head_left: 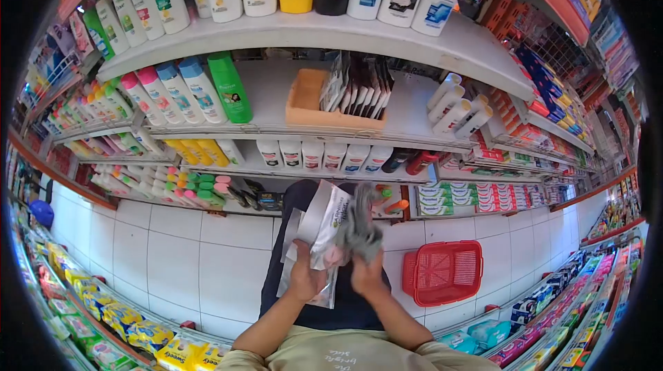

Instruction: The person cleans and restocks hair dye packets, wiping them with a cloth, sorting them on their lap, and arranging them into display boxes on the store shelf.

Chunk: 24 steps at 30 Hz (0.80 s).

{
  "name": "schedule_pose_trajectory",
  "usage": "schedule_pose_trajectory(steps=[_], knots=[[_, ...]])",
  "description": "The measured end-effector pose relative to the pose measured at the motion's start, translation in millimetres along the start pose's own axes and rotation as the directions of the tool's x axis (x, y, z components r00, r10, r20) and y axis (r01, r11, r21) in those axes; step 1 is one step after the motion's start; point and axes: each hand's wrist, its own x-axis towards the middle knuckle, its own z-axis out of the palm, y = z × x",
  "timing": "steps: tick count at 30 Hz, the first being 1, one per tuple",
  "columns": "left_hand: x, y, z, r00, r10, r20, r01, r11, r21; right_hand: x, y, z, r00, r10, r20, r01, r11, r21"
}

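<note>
Over my lap, my left hand (304, 272) is closed round some flat white and silver sachet packs (324, 222) with printed lettering. My right hand (366, 274) grips a crumpled grey cloth (360, 222), blurred by motion, against the right side of the packs. On the middle shelf in front of me, an orange tray (304, 103) holds several upright dark and silver sachets (359, 88). Green, blue and pink-capped bottles stand left of the tray. White bottles lean to its right.
A red plastic basket (443, 273) sits on the white tiled floor (228, 260) to my right. Shampoo bottles line the upper shelf (276, 33). Toothpaste boxes (476, 197) fill the lower right shelf. Yellow packs (148, 335) lie at the bottom left.
</note>
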Motion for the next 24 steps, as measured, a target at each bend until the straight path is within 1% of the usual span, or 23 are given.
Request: schedule_pose_trajectory(steps=[1,2,3,4,5,6,7,9,10,11,12,13,14,15,16,17,18,19,20,21,23,24], knots=[[-2,13,14,0.998,-0.017,-0.053,0.022,0.996,0.085,6,-5,-12,0.982,0.187,0.003,-0.187,0.982,-0.008],[3,19,12,0.996,0.015,-0.082,-0.008,0.997,0.083,19,4,-21,0.975,0.212,-0.063,-0.206,0.974,0.089],[7,25,7,0.992,0.048,-0.114,-0.039,0.996,0.081,31,17,-33,0.945,0.306,-0.119,-0.286,0.945,0.158],[13,33,10,0.986,0.082,-0.147,-0.07,0.994,0.079,36,25,-43,0.951,0.298,-0.084,-0.27,0.93,0.249],[16,43,18,0.972,0.091,-0.216,-0.08,0.995,0.058,40,33,-50,0.956,0.288,-0.048,-0.256,0.906,0.338],[19,50,22,0.952,0.159,-0.26,-0.114,0.977,0.178,43,38,-57,0.961,0.276,-0.009,-0.246,0.871,0.424],[21,57,23,0.927,0.229,-0.298,-0.137,0.945,0.297,46,42,-61,0.975,0.22,-0.005,-0.195,0.875,0.442],[24,62,12,0.867,0.359,-0.346,-0.156,0.854,0.497,52,52,-76,0.965,0.238,-0.111,-0.162,0.873,0.459],[23,66,7,0.878,0.39,-0.275,-0.181,0.806,0.564,55,55,-80,0.955,0.247,-0.166,-0.144,0.873,0.466],[22,71,4,0.887,0.415,-0.202,-0.21,0.751,0.626,58,30,-79,0.899,0.365,-0.242,-0.2,0.834,0.514],[22,75,2,0.892,0.434,-0.126,-0.24,0.69,0.683,58,31,-79,0.906,0.337,-0.257,-0.203,0.877,0.435],[24,69,-10,0.822,0.559,-0.107,-0.313,0.6,0.736,58,34,-81,0.913,0.308,-0.269,-0.204,0.914,0.352],[28,76,-11,0.889,0.452,0.066,-0.33,0.534,0.779,58,32,-81,0.92,0.277,-0.279,-0.203,0.943,0.265],[36,86,-11,0.921,0.315,0.228,-0.359,0.466,0.808,51,31,-69,0.934,0.248,-0.256,-0.196,0.957,0.214],[44,93,-8,0.917,0.156,0.368,-0.399,0.4,0.825,39,62,-59,0.914,0.367,-0.173,-0.333,0.922,0.198],[52,88,10,0.9,0.22,0.376,-0.427,0.268,0.864,24,71,-47,0.927,0.375,-0.025,-0.342,0.869,0.359],[58,79,24,0.901,0.313,0.301,-0.385,0.257,0.886,10,79,-34,0.919,0.374,0.126,-0.385,0.774,0.503],[64,69,37,0.886,0.406,0.223,-0.342,0.249,0.906,2,59,-16,0.89,0.365,0.272,-0.454,0.656,0.604],[67,64,43,0.857,0.495,0.145,-0.298,0.247,0.922,-6,35,-4,0.889,0.389,0.241,-0.445,0.613,0.652],[66,58,39,0.806,0.559,0.193,-0.328,0.151,0.933,-7,29,4,0.903,0.328,0.276,-0.421,0.556,0.716],[63,49,41,0.75,0.617,0.238,-0.352,0.069,0.933,-24,50,16,0.904,0.37,0.214,-0.414,0.636,0.651],[59,43,42,0.724,0.64,0.257,-0.358,0.03,0.933,-29,29,23,0.897,0.379,0.227,-0.415,0.547,0.727]])
